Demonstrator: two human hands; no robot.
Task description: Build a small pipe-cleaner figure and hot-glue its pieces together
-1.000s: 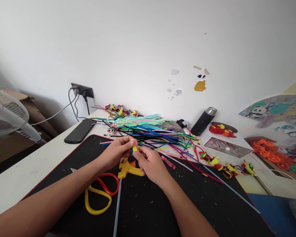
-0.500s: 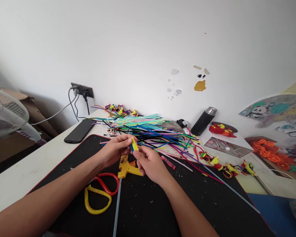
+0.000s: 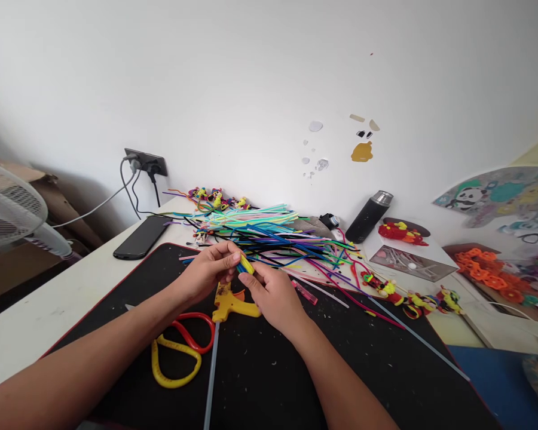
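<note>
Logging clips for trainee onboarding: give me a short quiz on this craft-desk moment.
1. True or false: the right hand holds the yellow glue gun.
2. Which lies nearest the wall socket: A phone, B laptop, C mug?
3. What do the left hand and right hand pinch together?
Key: 1 false, it lies on the black mat; 2 A; 3 a small yellow piece.

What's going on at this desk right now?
A person pinches a small yellow-and-blue piece between the fingertips of the left hand and right hand, above a black mat. A yellow glue gun lies on the mat just under the hands, with red-and-yellow scissors nearer the person. A heap of coloured straws lies behind the hands, a phone to its left.
</note>
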